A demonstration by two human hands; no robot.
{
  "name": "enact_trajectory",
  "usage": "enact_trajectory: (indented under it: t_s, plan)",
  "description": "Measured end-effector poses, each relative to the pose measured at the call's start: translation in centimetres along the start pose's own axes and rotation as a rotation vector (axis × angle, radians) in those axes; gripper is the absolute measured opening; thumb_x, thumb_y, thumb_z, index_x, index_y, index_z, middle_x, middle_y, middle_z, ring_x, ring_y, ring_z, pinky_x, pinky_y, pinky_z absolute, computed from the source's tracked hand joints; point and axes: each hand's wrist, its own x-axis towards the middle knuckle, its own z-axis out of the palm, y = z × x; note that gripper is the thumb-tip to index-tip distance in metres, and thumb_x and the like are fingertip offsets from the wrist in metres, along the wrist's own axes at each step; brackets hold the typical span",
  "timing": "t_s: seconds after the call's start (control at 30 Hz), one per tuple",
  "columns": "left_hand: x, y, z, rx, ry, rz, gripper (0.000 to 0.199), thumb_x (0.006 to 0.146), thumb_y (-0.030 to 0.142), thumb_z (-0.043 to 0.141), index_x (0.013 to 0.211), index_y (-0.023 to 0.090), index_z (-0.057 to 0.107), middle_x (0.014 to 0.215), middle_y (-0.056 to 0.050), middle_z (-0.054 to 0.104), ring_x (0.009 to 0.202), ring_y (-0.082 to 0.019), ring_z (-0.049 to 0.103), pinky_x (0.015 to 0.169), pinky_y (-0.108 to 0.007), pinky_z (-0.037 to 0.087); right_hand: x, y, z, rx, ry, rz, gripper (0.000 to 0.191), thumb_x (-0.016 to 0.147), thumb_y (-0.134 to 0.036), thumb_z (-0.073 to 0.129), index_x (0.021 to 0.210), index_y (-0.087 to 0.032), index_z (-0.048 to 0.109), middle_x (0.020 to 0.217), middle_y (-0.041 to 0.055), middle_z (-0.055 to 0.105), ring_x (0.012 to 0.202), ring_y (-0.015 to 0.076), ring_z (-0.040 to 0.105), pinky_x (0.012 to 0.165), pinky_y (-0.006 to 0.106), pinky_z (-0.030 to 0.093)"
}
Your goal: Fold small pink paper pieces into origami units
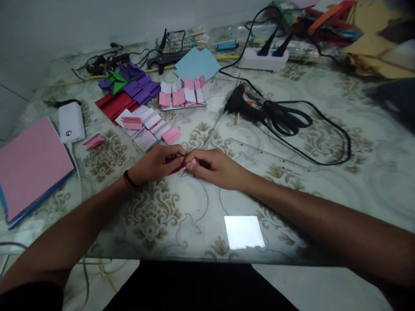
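Black-clothed lap (201, 287) is nearest, tucked under the near edge of the glossy, cream counter (201, 203) w/ gold-brown floral print. Both bare forearms reach over that edge, one from each near corner, & meet left of ctr. L hand (155, 164), dark band (129, 178) on wrist, & R hand (220, 169) are nearly touching; fingers (173, 165) of both are closed narrow, pinching a small narrow strip of folded pink paper (177, 171) btwn them. Strip is slim, deeper pink inside the fold, paler along its edge, R end tipped a bit toward the far edge; middle mostly hidden by fingers, so can't tell no. of creases. It's held at/just over the counter, approx. midway btwn near & far edges; can't tell if it touches.

Open room: floral print shows from wrists down to near edge, w/ a bright white four-sided patch (244, 232) nr that edge. More room toward the right edge, past the black cord loop (349, 147). Tighter on the far side: pink-&-white folded paper pieces (151, 123) sit just past L hand, clear flat ruler (269, 153) just past R wrist, black glue gun (244, 103) beyond. Toward left edge: loose pink folded piece (94, 141), white rounded-corner device (71, 121), stack of pink-topped sheets (35, 164).
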Motion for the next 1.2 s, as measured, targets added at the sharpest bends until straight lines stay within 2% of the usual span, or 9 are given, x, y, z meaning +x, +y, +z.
enact_trajectory:
  t_s: [1.2]
  plan:
    - [0.03, 0.21, -0.04, 0.001, 0.009, 0.012, 0.020, 0.095, 0.031, 0.060, 0.092, 0.015, 0.071, 0.070, 0.002, 0.067, 0.063, -0.008, 0.055, 0.061, -0.020, 0.041, -0.01, -0.09, 0.00, 0.011, -0.008, 0.012, 0.024, 0.104, -0.034, 0.058, 0.096, -0.015, 0.071, 0.067, -0.0032, 0.061, 0.059, 0.0086, 0.047, 0.058, 0.020, 0.035]
